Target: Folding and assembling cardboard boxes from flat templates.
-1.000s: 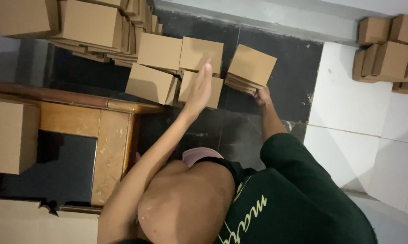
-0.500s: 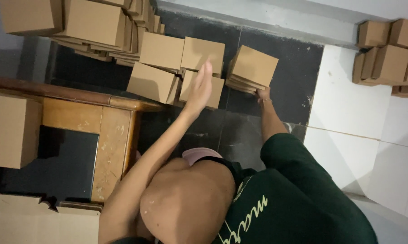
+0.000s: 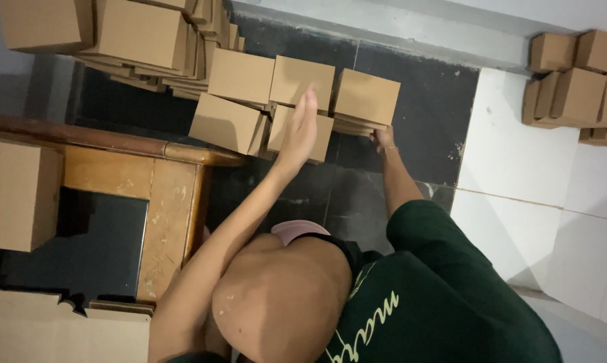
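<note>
My left hand (image 3: pixel 299 129) reaches forward with its fingers straight and together, laid flat against a brown cardboard box (image 3: pixel 302 81) in a loose cluster of boxes on the dark floor. Just to its right, my right hand (image 3: pixel 383 139) grips the lower edge of a short stack of small cardboard boxes (image 3: pixel 366 97), which stands beside that cluster. Another box (image 3: pixel 226 124) leans at the left of the cluster. My bare knee (image 3: pixel 283 302) and dark green shorts fill the foreground.
A wooden table frame (image 3: pixel 172 202) stands at the left with a cardboard box (image 3: pixel 17 195) on it. Taller box stacks (image 3: pixel 135 33) rise at the back left, more boxes (image 3: pixel 572 81) sit on white tiles at the back right, and flattened cardboard (image 3: pixel 61 333) lies at the bottom left.
</note>
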